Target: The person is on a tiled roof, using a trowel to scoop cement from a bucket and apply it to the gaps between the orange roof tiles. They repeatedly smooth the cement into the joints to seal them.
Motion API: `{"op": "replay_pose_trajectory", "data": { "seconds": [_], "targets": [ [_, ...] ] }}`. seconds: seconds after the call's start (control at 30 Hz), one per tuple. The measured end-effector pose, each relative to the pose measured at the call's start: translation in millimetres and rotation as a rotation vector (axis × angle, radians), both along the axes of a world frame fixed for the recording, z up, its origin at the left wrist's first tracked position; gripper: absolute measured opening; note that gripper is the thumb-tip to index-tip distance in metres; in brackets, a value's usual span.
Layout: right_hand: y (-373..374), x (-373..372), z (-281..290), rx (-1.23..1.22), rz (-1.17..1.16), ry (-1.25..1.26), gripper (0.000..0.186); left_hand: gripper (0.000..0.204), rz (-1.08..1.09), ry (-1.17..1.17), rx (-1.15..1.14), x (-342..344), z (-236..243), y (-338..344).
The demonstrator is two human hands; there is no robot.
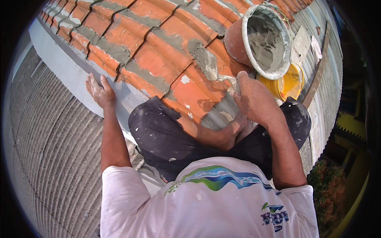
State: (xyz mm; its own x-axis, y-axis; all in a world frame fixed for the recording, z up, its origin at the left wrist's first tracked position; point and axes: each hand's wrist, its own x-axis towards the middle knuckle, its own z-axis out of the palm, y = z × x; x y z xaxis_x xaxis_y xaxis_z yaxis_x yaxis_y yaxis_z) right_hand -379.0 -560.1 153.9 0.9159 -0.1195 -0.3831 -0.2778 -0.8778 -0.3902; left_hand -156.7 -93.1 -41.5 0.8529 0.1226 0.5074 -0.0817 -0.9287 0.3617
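My right hand (256,97) is closed round the handle of a trowel (208,65), whose blade, smeared with grey mortar, lies over the orange roof tiles (164,57). The grip itself is hidden in my fingers. Just beyond that hand, a reddish-brown bucket (239,41) with a crusted rim leans with its mouth toward me, and wet grey mortar (268,39) shows inside. My left hand (100,92) rests open, fingers spread, on the pale flat strip (67,77) along the tile edge. Grey mortar patches run along the tile joints.
A yellow pail (294,81) stands beside the mortar bucket. Corrugated grey sheets (51,131) spread out at the left, with more at the right. A wooden strip (317,71) lies on the right sheets, whose edge drops off to plants below. I sit with legs folded against the tiles.
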Motion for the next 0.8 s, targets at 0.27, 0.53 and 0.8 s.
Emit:
{"op": "replay_pose_trajectory", "data": {
  "seconds": [0.27,0.53,0.8],
  "targets": [
    [75.0,48.6,-153.0,-0.198,-0.083,-0.152,0.023,0.065,-0.030,-0.029,-0.021,-1.0,-0.8,1.5],
    [59.3,46.2,-92.0,-0.148,0.142,0.046,0.018,0.065,-0.050,-0.027,-0.020,-1.4,1.9,-0.7],
    [66.2,69.0,-113.0,-0.253,0.137,-0.108,0.017,0.064,-0.064,-0.035,-0.022,-1.2,0.8,1.7]
  ]
}}
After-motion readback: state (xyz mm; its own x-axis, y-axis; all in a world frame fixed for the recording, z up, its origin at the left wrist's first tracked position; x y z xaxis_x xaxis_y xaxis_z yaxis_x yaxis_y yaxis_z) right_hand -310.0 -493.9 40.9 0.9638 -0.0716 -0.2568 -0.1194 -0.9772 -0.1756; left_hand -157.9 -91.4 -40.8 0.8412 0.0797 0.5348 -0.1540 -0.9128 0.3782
